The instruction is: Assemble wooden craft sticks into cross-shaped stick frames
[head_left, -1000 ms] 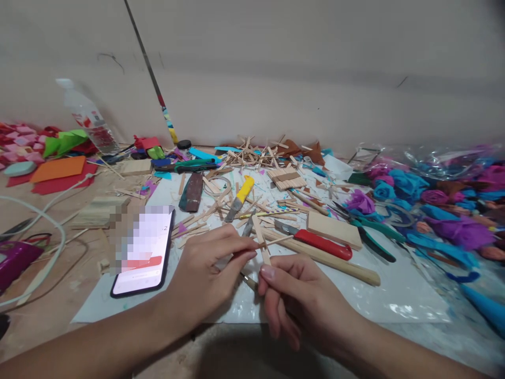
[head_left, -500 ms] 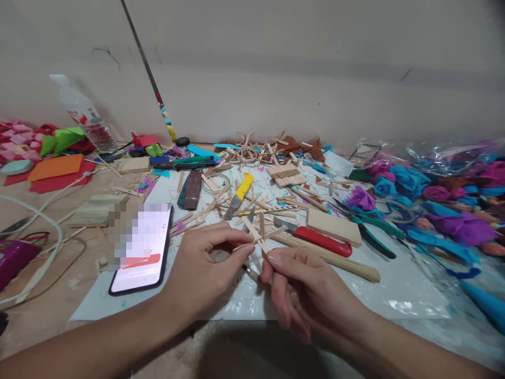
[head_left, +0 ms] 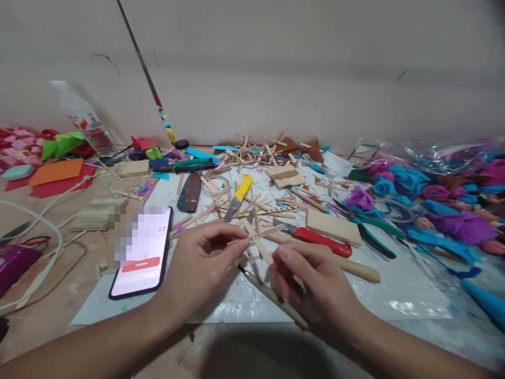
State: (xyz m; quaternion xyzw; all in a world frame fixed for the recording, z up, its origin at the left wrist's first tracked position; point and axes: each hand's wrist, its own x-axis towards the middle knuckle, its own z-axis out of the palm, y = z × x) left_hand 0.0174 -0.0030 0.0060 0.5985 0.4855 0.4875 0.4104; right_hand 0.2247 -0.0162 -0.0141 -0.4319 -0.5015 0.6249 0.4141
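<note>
Several wooden craft sticks (head_left: 261,246) cross one another in a small star shape in front of me. My left hand (head_left: 211,255) pinches the end of one stick between thumb and forefinger. Just right of the lowest stick end is my right hand (head_left: 311,276), its fingers loosely curled and thumb slightly apart, with nothing visible in its grasp. Beneath the hands a thin tool with a wooden handle (head_left: 276,302) lies on the white sheet (head_left: 221,310). Beyond the sticks are a yellow utility knife (head_left: 240,196) and a red-handled knife (head_left: 323,241).
A phone (head_left: 144,258) lies left of my left hand. Green-handled pliers (head_left: 374,231) and a wooden block (head_left: 333,227) are on the right. Loose sticks (head_left: 252,152) pile up near the wall, with paper flowers (head_left: 410,181) at the right and a plastic bottle (head_left: 89,123) at the left.
My right hand has let go of the lower stick end and moved slightly right. The crossed sticks have turned a little in my left hand. More of the wooden-handled tool shows.
</note>
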